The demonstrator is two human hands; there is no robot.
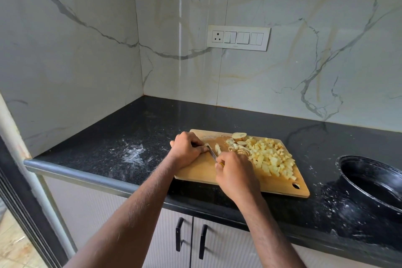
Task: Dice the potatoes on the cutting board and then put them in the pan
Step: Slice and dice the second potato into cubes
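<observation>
Black counter: pan (374, 183) cut off; right hand (236, 172) hides knife (211, 152) handle; left hand (187, 148) pinches blade.

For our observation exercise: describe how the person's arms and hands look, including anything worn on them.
Both forearms are bare, with no sleeves in view, and show fine hair. The left hand and right hand wear no gloves or watch. No wristbands or markings show. A small yellow glint sits near the right hand's fingers; whether it is a ring cannot be told.

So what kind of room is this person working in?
Most likely a home kitchen: a black stone countertop with cabinet doors beneath, a wooden cutting board heaped with diced potatoes, and a black pan beside it.
</observation>
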